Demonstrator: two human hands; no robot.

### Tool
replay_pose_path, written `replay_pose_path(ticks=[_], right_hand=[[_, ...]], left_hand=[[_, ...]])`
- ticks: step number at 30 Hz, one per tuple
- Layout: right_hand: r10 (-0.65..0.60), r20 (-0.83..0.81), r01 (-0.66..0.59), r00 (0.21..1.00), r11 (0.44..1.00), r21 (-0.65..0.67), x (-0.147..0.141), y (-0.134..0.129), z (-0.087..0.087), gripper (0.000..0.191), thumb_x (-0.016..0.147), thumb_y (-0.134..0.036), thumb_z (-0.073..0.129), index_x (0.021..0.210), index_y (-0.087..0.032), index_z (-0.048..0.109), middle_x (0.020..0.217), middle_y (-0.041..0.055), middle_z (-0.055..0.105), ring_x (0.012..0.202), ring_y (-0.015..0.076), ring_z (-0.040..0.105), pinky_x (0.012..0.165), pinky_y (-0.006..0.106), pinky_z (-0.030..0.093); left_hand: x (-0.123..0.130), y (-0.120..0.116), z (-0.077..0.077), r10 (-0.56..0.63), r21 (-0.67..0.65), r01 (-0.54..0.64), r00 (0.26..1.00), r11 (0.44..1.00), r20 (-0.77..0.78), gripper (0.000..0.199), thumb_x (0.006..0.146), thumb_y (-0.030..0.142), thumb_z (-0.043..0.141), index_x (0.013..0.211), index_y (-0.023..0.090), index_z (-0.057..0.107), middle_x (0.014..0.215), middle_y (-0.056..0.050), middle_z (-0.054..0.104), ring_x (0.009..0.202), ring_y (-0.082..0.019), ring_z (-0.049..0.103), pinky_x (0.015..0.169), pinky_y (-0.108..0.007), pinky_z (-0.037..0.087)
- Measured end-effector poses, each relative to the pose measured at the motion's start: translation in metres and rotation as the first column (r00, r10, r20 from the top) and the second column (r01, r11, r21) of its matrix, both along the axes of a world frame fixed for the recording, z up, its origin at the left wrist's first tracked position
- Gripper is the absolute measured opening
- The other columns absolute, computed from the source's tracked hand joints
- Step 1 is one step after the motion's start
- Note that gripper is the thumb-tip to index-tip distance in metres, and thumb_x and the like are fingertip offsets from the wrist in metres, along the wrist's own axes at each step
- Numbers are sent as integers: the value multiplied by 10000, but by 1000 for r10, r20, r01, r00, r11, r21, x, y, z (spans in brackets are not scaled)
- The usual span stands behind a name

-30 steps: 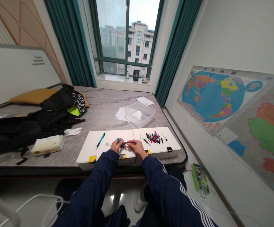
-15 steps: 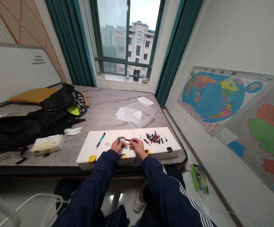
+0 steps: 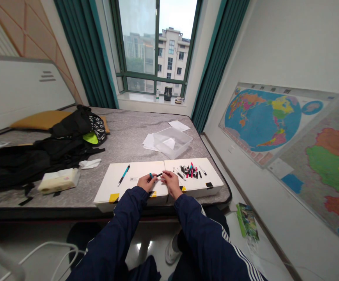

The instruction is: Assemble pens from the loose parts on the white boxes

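Note:
My left hand (image 3: 146, 182) is closed around a teal pen part (image 3: 151, 176), most of which the fingers hide. Pinched in the fingertips of my right hand (image 3: 171, 183) is a slim black pen part (image 3: 159, 175), its free end reaching the left fingers. Both hands hover just over the two white boxes (image 3: 141, 166). A whole teal-and-black pen (image 3: 124, 175) lies on the left box. Right of my hands, a pile of small black, red and white pen parts (image 3: 191, 171) is spread over the right box.
A clear plastic bin (image 3: 183, 145) and white papers (image 3: 149, 141) lie behind the boxes on the grey mattress (image 3: 125, 136). To the left are a tissue pack (image 3: 58, 180), a crumpled tissue (image 3: 89, 163) and a black bag (image 3: 49, 152). The mattress edge runs just in front of the boxes.
The teal part has turned within my left fingers and shows less of its length. The black part now slants, its left end lower, and my hands are slightly closer together.

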State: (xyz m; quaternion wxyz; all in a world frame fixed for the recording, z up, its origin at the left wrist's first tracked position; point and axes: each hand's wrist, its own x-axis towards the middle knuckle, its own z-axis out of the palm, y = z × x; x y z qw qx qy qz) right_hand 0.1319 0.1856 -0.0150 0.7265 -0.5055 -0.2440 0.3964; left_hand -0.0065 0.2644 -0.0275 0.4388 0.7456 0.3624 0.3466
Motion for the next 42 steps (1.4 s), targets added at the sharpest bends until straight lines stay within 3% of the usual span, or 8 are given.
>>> replay_pose_path(ticks=[12, 15, 21, 28, 31, 34, 38, 42], right_hand=[[100, 66, -100, 993, 995, 0, 1, -4, 6, 347, 673, -331, 768, 953, -144, 684, 814, 44, 686, 589, 96, 604, 526, 201, 480], [90, 96, -91, 991, 996, -2, 1, -5, 7, 368, 657, -326, 781, 963, -146, 685, 759, 19, 658, 600, 102, 601, 522, 198, 466], [75, 131, -71, 989, 997, -29, 3, -6, 8, 418, 666, -361, 760, 1019, -145, 702, 755, 23, 664, 558, 87, 549, 519, 207, 435], [98, 179, -92, 979, 995, -40, 3, -7, 7, 475, 664, -379, 753, 1072, -147, 682, 765, 23, 668, 516, 80, 499, 487, 209, 383], [62, 194, -61, 979, 998, -12, 3, -5, 4, 363, 640, -349, 774, 928, -142, 698, 778, 37, 671, 630, 117, 561, 551, 222, 415], [50, 210, -49, 976, 999, -10, 3, -4, 2, 306, 639, -343, 775, 856, -142, 698, 790, 46, 676, 678, 135, 573, 606, 244, 435], [51, 262, -51, 964, 999, -6, 2, -4, 1, 310, 682, -375, 742, 890, -149, 697, 801, 44, 677, 680, 135, 561, 630, 250, 435], [-3, 324, 2, 946, 1000, 4, 0, -4, 1, 312, 712, -408, 708, 910, -168, 678, 787, 30, 666, 646, 134, 541, 603, 240, 429]], left_hand=[[-2, 4, -4, -22, 58, 25, 999, 998, -37, 308, 720, 443, 663, 861, 185, 753, 688, -19, 710, 582, -146, 592, 590, -261, 463], [-1, 4, -1, -30, -19, 31, 999, 999, 27, 343, 692, 458, 696, 859, 163, 748, 698, -42, 718, 616, -166, 624, 611, -273, 487], [-3, 5, 14, 65, -227, 3, 954, 974, 293, 517, 724, 569, 653, 977, 119, 680, 1001, -155, 728, 640, -175, 675, 649, -314, 534], [-8, 8, 19, 180, -292, -85, 931, 953, 317, 637, 759, 683, 539, 990, 96, 633, 721, -111, 727, 460, -135, 601, 499, -263, 482], [-8, 3, 17, 156, -247, -93, 956, 965, 250, 642, 808, 664, 481, 1030, 93, 674, 465, 7, 585, 385, -110, 504, 445, -239, 418], [-6, -2, 15, 152, -162, -125, 974, 979, 170, 599, 835, 608, 484, 1070, 102, 703, 420, 38, 502, 416, -121, 496, 477, -253, 430], [-4, -2, 13, 94, 35, -102, 976, 994, 195, 433, 807, 483, 587, 1059, 158, 724, 764, -49, 688, 734, -176, 639, 724, -309, 519], [-5, 1, 10, 46, 157, -68, 990, 985, 137, 280, 776, 381, 631, 977, 226, 749, 995, -82, 681, 976, -233, 618, 811, -363, 530]])
